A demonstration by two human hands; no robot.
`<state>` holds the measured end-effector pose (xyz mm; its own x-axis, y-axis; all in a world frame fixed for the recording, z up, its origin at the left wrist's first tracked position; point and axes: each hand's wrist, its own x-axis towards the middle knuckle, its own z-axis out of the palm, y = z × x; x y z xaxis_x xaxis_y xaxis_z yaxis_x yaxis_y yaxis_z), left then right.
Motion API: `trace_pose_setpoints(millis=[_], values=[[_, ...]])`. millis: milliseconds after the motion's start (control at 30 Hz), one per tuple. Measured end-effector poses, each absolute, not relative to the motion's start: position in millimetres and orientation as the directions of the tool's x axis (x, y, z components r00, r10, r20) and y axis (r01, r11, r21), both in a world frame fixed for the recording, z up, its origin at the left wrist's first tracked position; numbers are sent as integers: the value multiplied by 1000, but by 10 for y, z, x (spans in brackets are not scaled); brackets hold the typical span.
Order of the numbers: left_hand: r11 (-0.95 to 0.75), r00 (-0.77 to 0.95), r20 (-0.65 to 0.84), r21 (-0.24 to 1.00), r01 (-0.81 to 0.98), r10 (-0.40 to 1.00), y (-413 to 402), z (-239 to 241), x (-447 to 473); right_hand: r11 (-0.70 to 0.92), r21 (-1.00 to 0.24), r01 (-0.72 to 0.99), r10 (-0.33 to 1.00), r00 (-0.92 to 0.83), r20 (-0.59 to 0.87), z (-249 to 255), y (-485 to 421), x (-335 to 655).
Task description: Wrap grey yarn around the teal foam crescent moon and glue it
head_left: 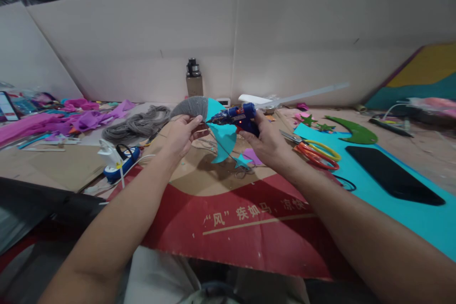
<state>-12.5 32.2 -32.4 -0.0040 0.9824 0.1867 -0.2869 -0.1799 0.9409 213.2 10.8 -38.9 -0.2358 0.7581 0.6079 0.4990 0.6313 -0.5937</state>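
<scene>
My left hand (pixel 185 133) grips a turquoise crescent (pixel 225 145) by its upper left part, which is wound with grey yarn (pixel 191 106). In my right hand (pixel 265 140) is a blue hot glue gun (pixel 245 116) with a small red light and a long clear glue stick (pixel 313 93) out of its back. The gun's nozzle points left and meets the crescent near the edge of the wound yarn; whether it touches I cannot tell. A strand of yarn runs down from there toward a small turquoise star (pixel 243 161) on the cardboard.
Red and brown cardboard (pixel 249 228) lies under my hands. To the right are scissors (pixel 317 152), a black phone (pixel 394 173), turquoise sheet and a green crescent (pixel 356 130). On the left are a grey yarn skein (pixel 137 122), a blue power strip (pixel 121 164) and purple scraps. A bottle (pixel 194 80) stands behind.
</scene>
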Motion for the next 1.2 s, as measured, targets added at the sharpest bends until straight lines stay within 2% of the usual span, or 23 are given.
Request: trace_pose_setpoints(millis=[1200], values=[[-172, 1, 180, 943, -286, 984, 339, -339, -141, 659, -603, 450, 741, -248, 625, -386, 96, 2140]])
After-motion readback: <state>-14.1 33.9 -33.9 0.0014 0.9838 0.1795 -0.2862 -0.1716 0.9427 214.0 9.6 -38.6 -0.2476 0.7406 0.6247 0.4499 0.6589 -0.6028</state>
